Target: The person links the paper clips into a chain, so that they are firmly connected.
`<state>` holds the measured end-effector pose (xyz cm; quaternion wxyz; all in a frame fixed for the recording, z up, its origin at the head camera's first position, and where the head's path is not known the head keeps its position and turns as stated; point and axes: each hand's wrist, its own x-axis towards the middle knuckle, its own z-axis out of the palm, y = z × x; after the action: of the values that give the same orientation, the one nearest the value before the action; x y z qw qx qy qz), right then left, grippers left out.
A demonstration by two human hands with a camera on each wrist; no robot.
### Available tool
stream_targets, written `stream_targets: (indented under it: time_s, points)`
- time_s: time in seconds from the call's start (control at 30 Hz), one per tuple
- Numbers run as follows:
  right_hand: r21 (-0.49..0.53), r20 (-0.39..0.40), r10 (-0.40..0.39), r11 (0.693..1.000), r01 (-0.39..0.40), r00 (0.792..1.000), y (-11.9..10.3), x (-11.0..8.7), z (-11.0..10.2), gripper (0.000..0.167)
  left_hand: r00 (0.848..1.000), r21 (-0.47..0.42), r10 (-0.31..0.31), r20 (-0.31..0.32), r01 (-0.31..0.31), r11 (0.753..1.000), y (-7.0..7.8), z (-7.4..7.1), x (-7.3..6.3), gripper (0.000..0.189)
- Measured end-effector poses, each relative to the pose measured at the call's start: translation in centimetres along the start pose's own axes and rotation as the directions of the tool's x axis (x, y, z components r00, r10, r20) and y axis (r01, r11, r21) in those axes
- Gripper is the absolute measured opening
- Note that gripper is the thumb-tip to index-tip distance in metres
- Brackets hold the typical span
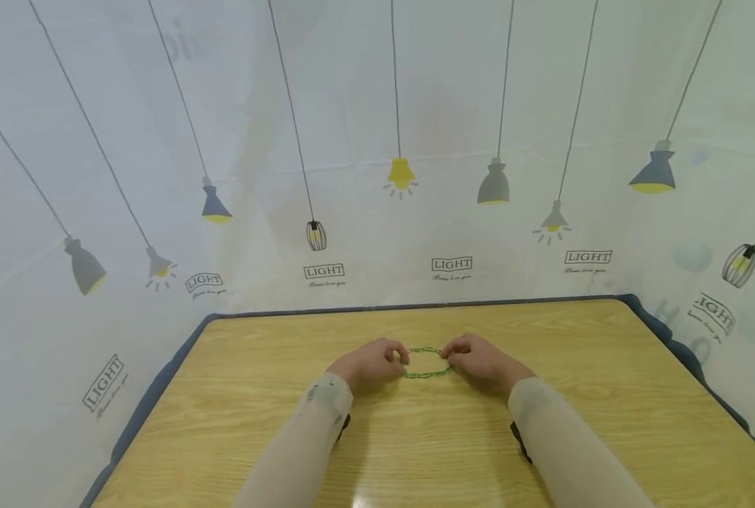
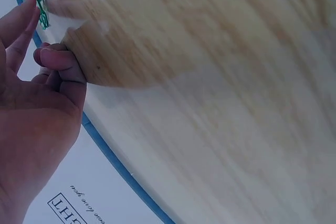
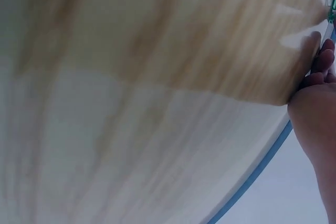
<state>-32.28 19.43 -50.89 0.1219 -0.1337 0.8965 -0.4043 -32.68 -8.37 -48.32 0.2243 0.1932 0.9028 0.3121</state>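
A closed loop of linked green paper clips (image 1: 420,375) lies on the wooden table, spread into a rough oval between the two hands. At its left end, my left hand (image 1: 372,360) pinches the chain between thumb and forefinger. My right hand (image 1: 481,358) pinches the opposite end, its other fingers curled. In the left wrist view, part of the green chain (image 2: 38,2) shows past the fingertips of the left hand (image 2: 39,114). Only a sliver of the chain (image 3: 332,14) appears at the edge of the right wrist view, beside the right hand (image 3: 315,95).
The wooden table (image 1: 428,444) has a dark blue edge (image 1: 301,311) along its back and sides. Behind it hangs a pale sheet (image 1: 352,92) printed with lamps and the word LIGHT. Both forearms reach in from the front.
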Motion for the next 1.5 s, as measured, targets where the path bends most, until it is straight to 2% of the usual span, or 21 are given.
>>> stream_targets:
  time_s: [0.13,0.3,0.47,0.63,0.9,1.07,1.27,1.5]
  points:
    - [0.022,0.005,-0.007,1.000,0.007,1.000,-0.5,0.2,0.3,0.022,0.999,-0.018,-0.026,-0.019,0.026,1.000,0.0,0.0,0.0,0.017]
    - [-0.011,0.005,-0.031,0.999,0.031,1.000,-1.4,0.6,0.7,0.029,0.999,0.041,-0.007,-0.053,0.009,0.999,0.2,0.2,0.6,0.028]
    - [-0.057,-0.021,0.007,0.998,-0.008,1.000,-1.7,0.7,0.9,0.041,0.997,0.078,-0.040,-0.061,0.044,0.996,0.3,0.4,1.3,0.040]
    - [-0.049,-0.020,0.043,0.998,-0.043,0.999,-1.8,0.5,0.7,0.048,0.997,0.085,-0.047,-0.060,0.052,0.995,0.2,0.4,1.8,0.046]
    - [-0.022,-0.002,0.049,0.999,-0.049,0.999,-1.9,0.4,0.6,0.050,0.995,0.093,-0.073,-0.065,0.079,0.993,0.6,0.3,1.2,0.042]
    - [-0.002,-0.006,0.044,0.999,-0.044,0.999,-1.9,0.4,0.6,0.044,0.996,0.077,-0.060,-0.065,0.065,0.995,0.7,0.2,0.8,0.038]
    - [0.020,0.001,0.037,0.999,-0.037,0.999,-1.7,0.5,0.7,0.033,0.996,0.089,-0.060,-0.062,0.065,0.994,0.5,0.2,0.9,0.029]
    - [0.031,0.009,0.004,1.000,-0.004,1.000,-1.7,0.3,0.5,0.035,0.998,0.050,-0.042,-0.057,0.045,0.998,0.6,0.1,1.0,0.031]
